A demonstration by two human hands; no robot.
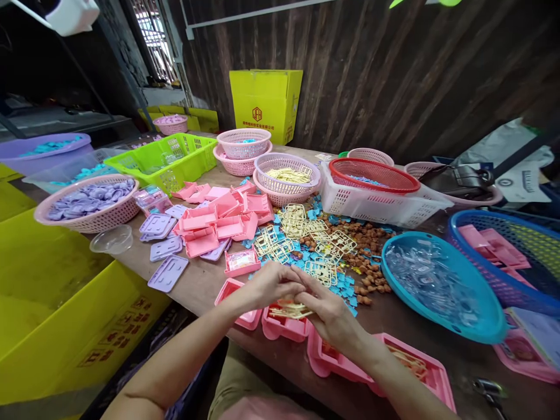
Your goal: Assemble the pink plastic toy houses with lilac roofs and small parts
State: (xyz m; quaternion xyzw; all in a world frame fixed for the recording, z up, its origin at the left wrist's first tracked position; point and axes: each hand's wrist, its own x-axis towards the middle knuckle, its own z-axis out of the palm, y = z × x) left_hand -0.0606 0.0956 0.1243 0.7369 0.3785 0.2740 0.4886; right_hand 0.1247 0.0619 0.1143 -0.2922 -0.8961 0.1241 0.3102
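Note:
My left hand (273, 284) and my right hand (326, 300) meet over a row of pink plastic boxes at the table's front edge. The fingers of both are bent together; whatever lies between them is hidden. Right below them, cream plastic frames (289, 310) stick out over a pink box (286, 331). To its left stands another pink box (251, 318). A longer pink box (437, 364) lies partly under my right forearm, with cream pieces in it. Just beyond my hands are loose cream frames (322, 270) and small blue pieces (345, 286).
Brown pieces (371, 262) lie heaped at the right, by a turquoise basin (476, 332) of clear parts. Stacked pink trays (201, 242) and lilac lids (168, 273) are left of my hands. Baskets, including a red one (406, 185), and a green crate (192, 175) line the back.

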